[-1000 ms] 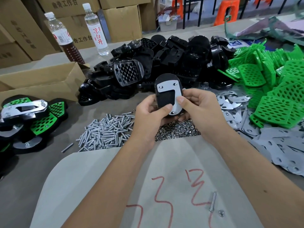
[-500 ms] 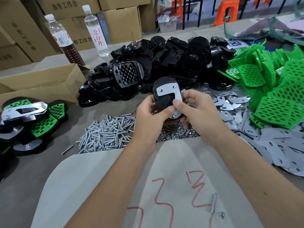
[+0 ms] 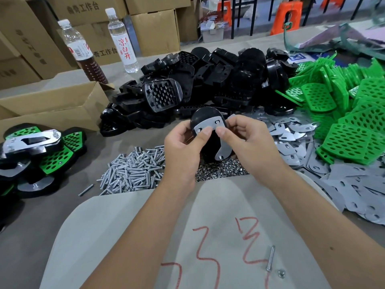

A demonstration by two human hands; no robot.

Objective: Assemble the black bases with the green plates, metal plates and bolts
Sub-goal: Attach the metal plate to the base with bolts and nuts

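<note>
I hold a black base (image 3: 203, 116) upright above the table, with a metal plate (image 3: 224, 150) lying on its face and two bolt heads showing near the top. My left hand (image 3: 183, 149) grips the base from the left, thumb on the plate. My right hand (image 3: 248, 140) grips it from the right, thumb pressing the plate beside the left thumb. Behind lies a heap of black bases (image 3: 208, 80). Green plates (image 3: 343, 113) pile at the right, loose metal plates (image 3: 291, 138) beside them. Bolts (image 3: 133, 172) and nuts (image 3: 220, 170) lie under my hands.
Finished assemblies (image 3: 35, 151) are stacked at the left by an open cardboard box (image 3: 52, 107). Two bottles (image 3: 123, 40) stand at the back. A grey sheet (image 3: 145, 236) with red marks covers the near table, with one loose bolt (image 3: 270, 258) and nut on it.
The held base has dropped lower and tilted left, and both thumbs have slid up onto the upper part of the metal plate.
</note>
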